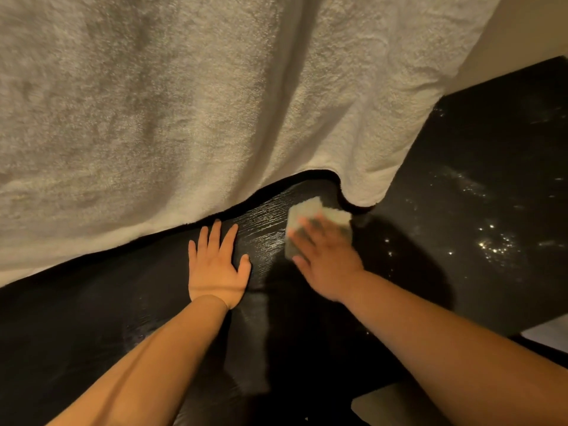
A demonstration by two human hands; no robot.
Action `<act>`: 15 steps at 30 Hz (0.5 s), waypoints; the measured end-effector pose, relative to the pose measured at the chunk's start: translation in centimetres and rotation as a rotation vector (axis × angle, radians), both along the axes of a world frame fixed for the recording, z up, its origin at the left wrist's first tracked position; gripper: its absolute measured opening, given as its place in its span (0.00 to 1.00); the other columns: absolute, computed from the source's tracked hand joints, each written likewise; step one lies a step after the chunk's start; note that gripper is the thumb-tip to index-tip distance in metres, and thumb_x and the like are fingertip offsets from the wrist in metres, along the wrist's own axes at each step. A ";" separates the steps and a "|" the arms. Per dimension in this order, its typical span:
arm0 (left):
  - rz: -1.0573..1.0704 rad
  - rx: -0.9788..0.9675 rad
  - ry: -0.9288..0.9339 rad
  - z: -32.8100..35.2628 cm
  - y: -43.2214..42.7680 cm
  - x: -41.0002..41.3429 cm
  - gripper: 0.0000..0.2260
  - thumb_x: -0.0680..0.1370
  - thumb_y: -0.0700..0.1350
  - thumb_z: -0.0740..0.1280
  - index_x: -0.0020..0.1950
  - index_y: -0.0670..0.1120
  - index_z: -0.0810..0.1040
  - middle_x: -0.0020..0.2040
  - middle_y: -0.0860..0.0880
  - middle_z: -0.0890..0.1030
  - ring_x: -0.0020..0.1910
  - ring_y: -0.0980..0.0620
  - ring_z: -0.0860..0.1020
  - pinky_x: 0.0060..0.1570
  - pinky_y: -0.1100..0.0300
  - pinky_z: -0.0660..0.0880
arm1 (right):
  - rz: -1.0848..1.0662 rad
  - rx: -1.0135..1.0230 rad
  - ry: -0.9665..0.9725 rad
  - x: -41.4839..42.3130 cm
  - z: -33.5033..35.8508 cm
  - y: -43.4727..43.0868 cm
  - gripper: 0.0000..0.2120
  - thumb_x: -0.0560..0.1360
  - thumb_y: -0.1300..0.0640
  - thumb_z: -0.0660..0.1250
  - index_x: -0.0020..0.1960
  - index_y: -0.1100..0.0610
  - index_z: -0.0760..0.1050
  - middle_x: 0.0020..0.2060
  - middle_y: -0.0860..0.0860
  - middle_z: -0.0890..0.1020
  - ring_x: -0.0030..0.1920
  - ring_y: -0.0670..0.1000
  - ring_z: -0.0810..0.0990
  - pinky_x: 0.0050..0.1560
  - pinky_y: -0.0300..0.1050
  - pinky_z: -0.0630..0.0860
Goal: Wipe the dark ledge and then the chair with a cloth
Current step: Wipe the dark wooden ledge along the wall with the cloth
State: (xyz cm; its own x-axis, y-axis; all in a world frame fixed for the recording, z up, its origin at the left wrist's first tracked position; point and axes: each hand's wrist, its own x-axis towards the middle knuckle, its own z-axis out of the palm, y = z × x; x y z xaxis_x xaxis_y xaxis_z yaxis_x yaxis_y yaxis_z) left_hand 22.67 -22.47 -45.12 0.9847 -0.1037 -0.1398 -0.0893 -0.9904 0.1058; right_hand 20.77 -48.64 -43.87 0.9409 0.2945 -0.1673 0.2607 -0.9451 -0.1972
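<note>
You're on the ledge step: your right hand (325, 256) presses the folded cloth (307, 210), fingers flat, onto the dark ledge (461, 167); your left hand (216, 272) rests spread. Next, sweep toward the pale specks (491, 244).

A dark wood-grain ledge (261, 238) is carrying a folded pale cloth (310, 210), and the right hand (325, 259) is pressing flat on top of it. Just left of the cloth, the left hand (215, 269) is resting palm-down on the bare wood. Behind the cloth, a white terry towel (184, 118) is draping over the ledge's far part. Right of the cloth, bright specks (491, 244) are glinting on the dark surface.
</note>
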 end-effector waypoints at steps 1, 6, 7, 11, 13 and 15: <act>0.000 -0.005 -0.004 0.0 -0.1 0.0 0.32 0.80 0.63 0.53 0.85 0.56 0.59 0.85 0.46 0.56 0.84 0.41 0.52 0.81 0.38 0.51 | 0.106 0.005 0.016 -0.8 -0.2 -0.2 0.29 0.82 0.41 0.48 0.80 0.49 0.64 0.80 0.55 0.63 0.80 0.61 0.54 0.80 0.56 0.48; 0.000 0.000 -0.014 0.0 -0.1 -0.2 0.32 0.81 0.63 0.52 0.85 0.56 0.58 0.85 0.46 0.56 0.84 0.42 0.51 0.82 0.38 0.51 | -0.003 -0.002 0.118 -0.4 -0.3 -6.3 0.28 0.82 0.38 0.49 0.81 0.43 0.55 0.82 0.49 0.57 0.76 0.62 0.63 0.72 0.61 0.67; -0.001 -0.006 -0.016 0.1 -0.2 -0.2 0.32 0.81 0.63 0.52 0.85 0.56 0.58 0.85 0.46 0.56 0.84 0.42 0.51 0.82 0.38 0.51 | -0.085 -0.035 0.092 0.0 -0.1 -7.2 0.28 0.81 0.38 0.51 0.79 0.44 0.57 0.81 0.50 0.59 0.73 0.63 0.66 0.69 0.61 0.69; 0.006 -0.021 -0.018 0.0 -0.2 -0.1 0.33 0.80 0.63 0.53 0.84 0.55 0.59 0.85 0.46 0.56 0.84 0.42 0.52 0.82 0.38 0.51 | -0.218 -0.006 0.100 -0.9 0.8 -5.1 0.27 0.83 0.39 0.50 0.80 0.45 0.56 0.82 0.49 0.54 0.78 0.67 0.53 0.76 0.65 0.59; 0.001 -0.025 -0.022 0.0 -0.1 -0.2 0.33 0.80 0.63 0.53 0.84 0.55 0.59 0.85 0.45 0.56 0.84 0.41 0.52 0.82 0.38 0.51 | -0.054 0.019 0.164 -3.2 0.3 -2.2 0.29 0.83 0.39 0.45 0.82 0.45 0.53 0.83 0.50 0.49 0.81 0.64 0.43 0.79 0.65 0.50; 0.001 -0.023 -0.022 0.1 -0.2 -0.1 0.33 0.80 0.63 0.53 0.84 0.54 0.59 0.85 0.45 0.56 0.84 0.41 0.51 0.81 0.38 0.51 | 0.117 0.064 0.193 -5.8 0.2 -0.4 0.30 0.82 0.38 0.43 0.83 0.44 0.54 0.84 0.49 0.49 0.82 0.61 0.40 0.80 0.62 0.41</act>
